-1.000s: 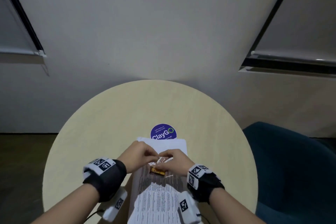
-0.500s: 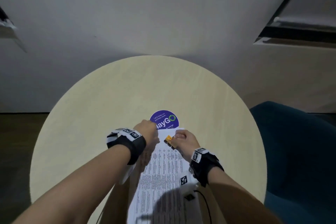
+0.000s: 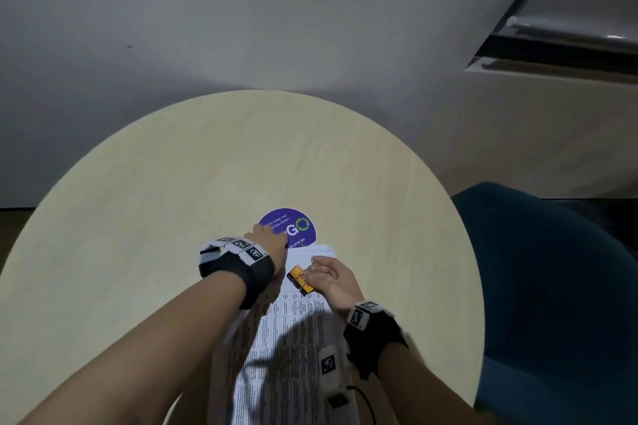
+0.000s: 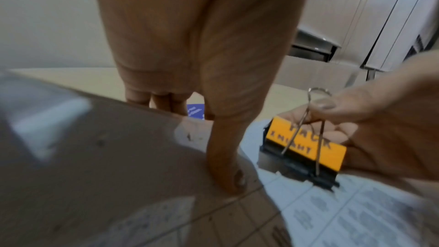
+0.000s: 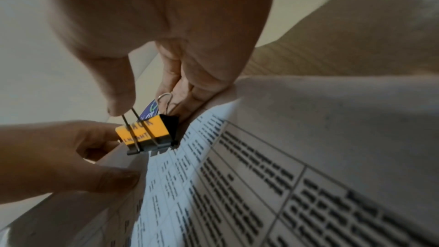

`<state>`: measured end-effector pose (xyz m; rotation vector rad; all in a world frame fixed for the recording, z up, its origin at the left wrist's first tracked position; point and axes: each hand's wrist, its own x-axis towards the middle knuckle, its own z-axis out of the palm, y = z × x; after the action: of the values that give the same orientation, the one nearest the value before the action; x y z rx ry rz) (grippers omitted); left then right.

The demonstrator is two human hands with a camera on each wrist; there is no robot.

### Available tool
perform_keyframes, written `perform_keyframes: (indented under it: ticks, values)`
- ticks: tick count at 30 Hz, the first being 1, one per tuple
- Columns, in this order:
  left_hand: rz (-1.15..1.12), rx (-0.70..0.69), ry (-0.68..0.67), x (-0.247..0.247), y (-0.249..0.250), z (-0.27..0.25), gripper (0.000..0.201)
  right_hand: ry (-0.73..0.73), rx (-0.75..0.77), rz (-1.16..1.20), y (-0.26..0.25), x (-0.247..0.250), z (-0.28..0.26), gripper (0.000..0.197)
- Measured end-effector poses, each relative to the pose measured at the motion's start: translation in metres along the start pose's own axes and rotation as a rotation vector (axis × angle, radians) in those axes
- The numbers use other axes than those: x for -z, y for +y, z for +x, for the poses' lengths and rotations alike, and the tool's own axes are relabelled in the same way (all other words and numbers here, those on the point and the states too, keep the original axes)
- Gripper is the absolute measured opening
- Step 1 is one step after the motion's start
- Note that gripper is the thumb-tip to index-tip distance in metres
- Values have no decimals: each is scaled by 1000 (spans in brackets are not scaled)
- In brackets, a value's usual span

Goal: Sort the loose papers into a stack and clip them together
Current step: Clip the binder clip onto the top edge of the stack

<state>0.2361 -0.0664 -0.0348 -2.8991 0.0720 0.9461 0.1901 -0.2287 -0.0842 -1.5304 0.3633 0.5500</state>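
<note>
Now the round table carries the paper stack with its far end beside the purple sticker, and both hands have shifted forward to that end since a second ago, when they met mid-sheet. The left hand grips the stack's far left corner, thumb on top and fingers curled over the edge. The right hand pinches the wire handles of the orange binder clip, which has come up near the top edge. Whether its mouth already bites the paper I cannot tell; clipping looks imminent.
</note>
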Motion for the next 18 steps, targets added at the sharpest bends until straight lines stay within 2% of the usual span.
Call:
perform_keyframes:
  ticks: [3,7,10,15,18]
  values:
    - [47,7,-73,4,8,-2,50,5,8,-4,1,1,0,28]
    - [-6,-18,-57,2,5,-5,55,-34,7,-3,-4,1,-1,29]
    - [-78,-46,-56,2,-2,-9,57,-20,71,12,-11,5,-3,38]
    - [-127,0,-52,-2,-1,-12,53,85,76,12,-21,29,2,48]
    - [-93,6,-18,-1,3,-11,50,178,28,-124,3,44,17,71]
